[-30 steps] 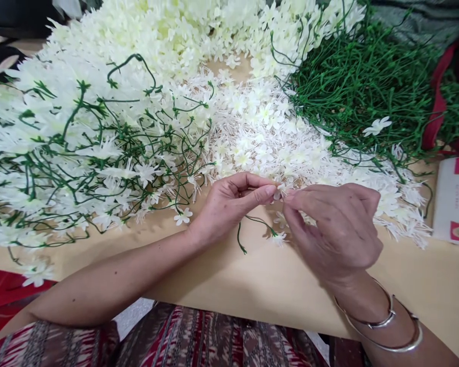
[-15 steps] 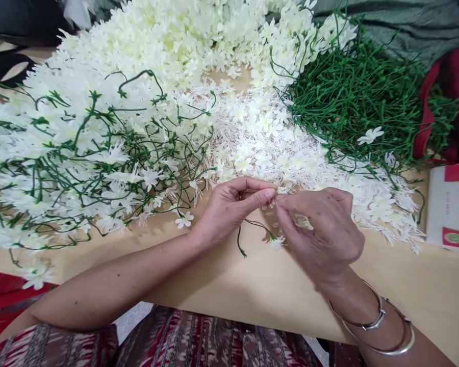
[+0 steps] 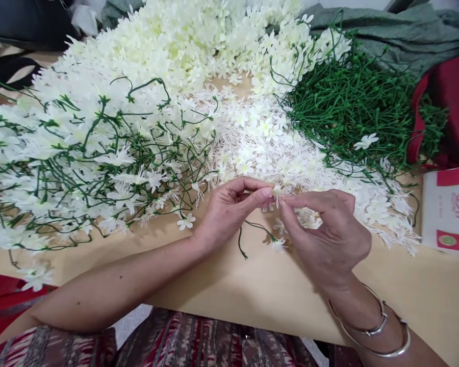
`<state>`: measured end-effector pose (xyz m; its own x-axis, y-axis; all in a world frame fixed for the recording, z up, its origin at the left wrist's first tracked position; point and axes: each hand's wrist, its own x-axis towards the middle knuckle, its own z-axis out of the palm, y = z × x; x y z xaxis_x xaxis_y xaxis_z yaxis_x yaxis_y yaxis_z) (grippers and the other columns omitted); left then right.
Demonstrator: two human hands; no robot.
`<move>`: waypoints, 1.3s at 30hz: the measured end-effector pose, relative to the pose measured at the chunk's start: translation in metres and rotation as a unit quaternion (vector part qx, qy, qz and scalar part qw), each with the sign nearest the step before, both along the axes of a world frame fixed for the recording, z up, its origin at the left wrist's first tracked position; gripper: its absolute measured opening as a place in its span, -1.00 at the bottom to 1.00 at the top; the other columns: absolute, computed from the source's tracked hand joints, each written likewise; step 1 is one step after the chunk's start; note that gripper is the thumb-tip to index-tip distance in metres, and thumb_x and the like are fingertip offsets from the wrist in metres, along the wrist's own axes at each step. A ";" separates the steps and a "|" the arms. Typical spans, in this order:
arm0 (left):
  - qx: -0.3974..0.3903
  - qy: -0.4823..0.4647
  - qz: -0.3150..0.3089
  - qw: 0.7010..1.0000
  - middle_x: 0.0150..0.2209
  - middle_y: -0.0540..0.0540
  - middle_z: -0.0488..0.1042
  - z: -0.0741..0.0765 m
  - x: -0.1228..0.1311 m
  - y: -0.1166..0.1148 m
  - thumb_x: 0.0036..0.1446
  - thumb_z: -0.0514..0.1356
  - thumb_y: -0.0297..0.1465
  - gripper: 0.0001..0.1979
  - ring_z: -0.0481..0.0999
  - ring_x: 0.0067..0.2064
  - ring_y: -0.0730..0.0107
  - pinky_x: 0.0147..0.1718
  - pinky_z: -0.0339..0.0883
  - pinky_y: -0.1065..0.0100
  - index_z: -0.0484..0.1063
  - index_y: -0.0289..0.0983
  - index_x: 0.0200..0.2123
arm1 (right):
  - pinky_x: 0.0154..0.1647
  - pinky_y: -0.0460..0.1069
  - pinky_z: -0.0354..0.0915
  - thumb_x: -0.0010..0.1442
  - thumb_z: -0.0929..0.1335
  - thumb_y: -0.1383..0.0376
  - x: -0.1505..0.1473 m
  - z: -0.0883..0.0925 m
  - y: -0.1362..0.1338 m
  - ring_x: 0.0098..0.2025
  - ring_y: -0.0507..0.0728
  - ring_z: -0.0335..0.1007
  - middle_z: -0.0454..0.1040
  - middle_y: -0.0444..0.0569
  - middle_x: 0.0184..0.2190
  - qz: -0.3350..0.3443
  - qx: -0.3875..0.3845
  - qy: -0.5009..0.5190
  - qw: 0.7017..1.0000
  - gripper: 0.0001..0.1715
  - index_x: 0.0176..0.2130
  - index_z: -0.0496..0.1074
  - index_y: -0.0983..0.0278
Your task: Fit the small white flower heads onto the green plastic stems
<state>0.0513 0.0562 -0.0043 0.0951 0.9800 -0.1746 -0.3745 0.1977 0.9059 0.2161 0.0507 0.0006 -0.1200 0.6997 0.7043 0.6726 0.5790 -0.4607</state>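
Left hand (image 3: pixel 227 206): ours pinches, thumb against forefinger, at one side of a small white artificial flower (image 3: pixel 277 192).
Right hand (image 3: pixel 325 232): our thumb and forefinger tips close on the flower's other side; silver metal bangles (image 3: pixel 393 352) circle the wrist.
Flower's place: between our fingertips, above the tan, smooth worktop (image 3: pixel 233 290).
Thin green plastic stem (image 3: pixel 268 232): just below, a white bloom at one end; we cannot tell whether it touches our left hand.
Left heap: white flowers on green stems (image 3: pixel 117 157).
Right heap: bare green plastic stems (image 3: pixel 348 102).
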 end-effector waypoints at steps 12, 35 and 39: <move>-0.002 0.009 0.003 1.000 -0.34 0.01 0.59 0.002 0.003 0.002 0.07 0.49 -0.19 -0.74 0.55 -0.27 0.48 -0.14 0.48 0.39 0.62 -0.22 -0.30 | -0.22 0.16 0.46 0.19 0.52 0.37 0.003 -0.007 0.001 -0.31 0.20 0.60 0.64 -0.14 -0.37 0.017 -0.121 0.126 0.984 -0.84 -0.27 0.54 0.10; -0.042 -0.023 0.020 0.999 -0.35 0.02 0.60 -0.001 0.003 0.005 0.03 0.51 -0.22 -0.73 0.56 -0.30 0.51 -0.16 0.49 0.41 0.62 -0.26 -0.31 | -0.15 0.13 0.49 0.18 0.54 0.35 0.003 -0.003 0.001 -0.25 0.16 0.60 0.62 -0.12 -0.35 0.017 -0.172 0.207 0.963 -0.83 -0.25 0.54 0.12; -0.031 0.003 0.013 0.999 -0.32 -0.01 0.61 -0.001 0.003 0.004 0.05 0.50 -0.22 -0.74 0.56 -0.28 0.50 -0.18 0.46 0.41 0.64 -0.26 -0.29 | -0.12 0.18 0.45 0.19 0.54 0.31 0.004 -0.007 0.001 -0.26 0.19 0.58 0.62 -0.10 -0.35 0.006 -0.157 0.171 0.973 -0.87 -0.27 0.55 0.13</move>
<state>0.0541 0.0600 -0.0054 0.0692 0.9696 -0.2348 -0.3739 0.2434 0.8950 0.2203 0.0522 -0.0065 0.0750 0.8866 0.4565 0.4424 0.3807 -0.8120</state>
